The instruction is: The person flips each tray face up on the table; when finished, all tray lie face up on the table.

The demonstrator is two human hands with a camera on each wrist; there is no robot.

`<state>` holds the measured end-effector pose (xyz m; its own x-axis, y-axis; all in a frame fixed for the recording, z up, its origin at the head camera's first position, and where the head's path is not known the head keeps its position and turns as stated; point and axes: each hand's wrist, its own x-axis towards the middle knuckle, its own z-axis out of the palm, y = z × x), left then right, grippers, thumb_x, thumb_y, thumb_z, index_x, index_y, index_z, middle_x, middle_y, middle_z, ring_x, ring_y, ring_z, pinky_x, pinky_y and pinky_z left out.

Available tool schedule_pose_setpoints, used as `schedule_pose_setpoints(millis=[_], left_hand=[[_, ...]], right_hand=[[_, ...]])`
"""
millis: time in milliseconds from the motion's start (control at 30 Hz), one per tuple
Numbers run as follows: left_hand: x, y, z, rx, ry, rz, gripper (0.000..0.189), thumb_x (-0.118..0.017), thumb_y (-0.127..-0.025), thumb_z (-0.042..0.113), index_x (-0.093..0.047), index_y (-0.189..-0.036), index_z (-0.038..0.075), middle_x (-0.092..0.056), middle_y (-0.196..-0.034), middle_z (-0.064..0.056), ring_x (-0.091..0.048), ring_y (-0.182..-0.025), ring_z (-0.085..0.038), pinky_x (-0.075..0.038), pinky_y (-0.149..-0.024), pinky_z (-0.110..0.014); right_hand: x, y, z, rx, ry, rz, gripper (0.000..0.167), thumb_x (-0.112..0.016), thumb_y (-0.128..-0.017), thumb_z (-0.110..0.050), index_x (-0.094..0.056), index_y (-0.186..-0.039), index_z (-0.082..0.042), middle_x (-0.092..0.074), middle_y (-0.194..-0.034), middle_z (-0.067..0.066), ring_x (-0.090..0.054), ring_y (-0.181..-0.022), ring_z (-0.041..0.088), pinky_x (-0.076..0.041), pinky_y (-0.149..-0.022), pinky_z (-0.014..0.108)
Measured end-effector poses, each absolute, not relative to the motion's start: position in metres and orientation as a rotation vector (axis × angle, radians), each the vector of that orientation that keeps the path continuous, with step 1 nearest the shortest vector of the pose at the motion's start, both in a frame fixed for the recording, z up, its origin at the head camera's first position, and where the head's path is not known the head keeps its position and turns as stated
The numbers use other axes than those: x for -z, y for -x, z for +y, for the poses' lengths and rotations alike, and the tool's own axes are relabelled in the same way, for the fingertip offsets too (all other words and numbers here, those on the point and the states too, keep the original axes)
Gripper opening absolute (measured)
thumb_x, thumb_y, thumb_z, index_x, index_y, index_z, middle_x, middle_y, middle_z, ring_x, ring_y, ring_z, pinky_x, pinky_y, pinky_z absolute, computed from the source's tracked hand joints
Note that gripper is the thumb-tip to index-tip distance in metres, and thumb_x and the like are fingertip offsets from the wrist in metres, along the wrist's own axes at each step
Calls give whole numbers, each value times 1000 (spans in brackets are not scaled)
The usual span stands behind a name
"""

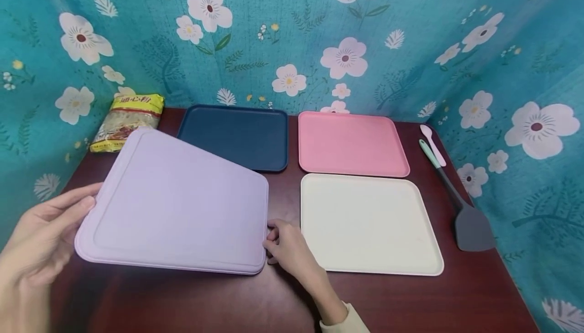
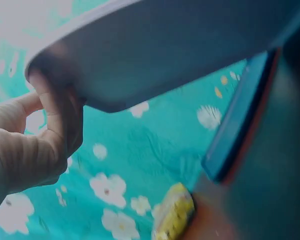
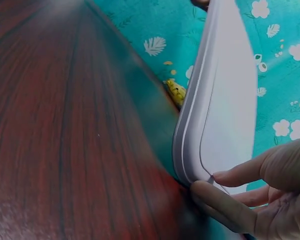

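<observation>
Both hands hold a lavender tray [image 1: 182,206], tilted with its left side raised off the dark wooden table and its right side low. My left hand [image 1: 43,236] grips the left edge, thumb on the upper face and fingers beneath; the left wrist view shows those fingers [image 2: 60,115] against the shaded lower face. My right hand [image 1: 292,249] pinches the right edge near its front corner, close over the table. In the right wrist view, thumb and fingers [image 3: 240,172] meet at the tray's rounded rim.
A dark blue tray [image 1: 242,138] lies behind the lavender one, partly covered by it. To the right are a pink tray [image 1: 353,143] and a cream tray [image 1: 369,226]. A pasta bag [image 1: 132,120] stands back left; a turner [image 1: 472,226] and small spoon [image 1: 433,145] lie far right.
</observation>
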<state>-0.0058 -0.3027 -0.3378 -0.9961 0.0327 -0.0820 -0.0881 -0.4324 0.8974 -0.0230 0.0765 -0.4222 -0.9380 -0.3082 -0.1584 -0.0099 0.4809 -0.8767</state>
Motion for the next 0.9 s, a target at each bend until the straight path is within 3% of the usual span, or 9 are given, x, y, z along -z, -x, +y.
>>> schedule_pose_setpoints(millis=[300, 467, 900], left_hand=[[304, 16, -280, -2575, -96, 1306, 41, -32, -102, -5, -54, -135, 5, -64, -122, -14, -67, -98, -29, -56, -75, -43], [292, 18, -265, -2563, -198, 1237, 44, -27, -103, -4, -49, -140, 4, -63, -124, -15, -67, -99, -29, -56, -76, -44], [265, 25, -207, -2599, -189, 1343, 37, -40, -99, -7, -50, -134, 0, -64, -120, -17, -68, -97, -31, -51, -77, -47]], right_hand=[[426, 25, 69, 1601, 223, 2200, 41, -62, -85, 12, -49, -123, 15, -58, -77, 8, -65, -60, 24, -57, -49, 31], [427, 25, 63, 1659, 195, 2131, 39, -62, -84, 13, -50, -121, 15, -59, -75, 10, -65, -58, 25, -57, -49, 33], [410, 34, 69, 1564, 286, 2164, 34, -60, -88, 10, -52, -121, 14, -62, -76, 16, -65, -54, 25, -56, -47, 32]])
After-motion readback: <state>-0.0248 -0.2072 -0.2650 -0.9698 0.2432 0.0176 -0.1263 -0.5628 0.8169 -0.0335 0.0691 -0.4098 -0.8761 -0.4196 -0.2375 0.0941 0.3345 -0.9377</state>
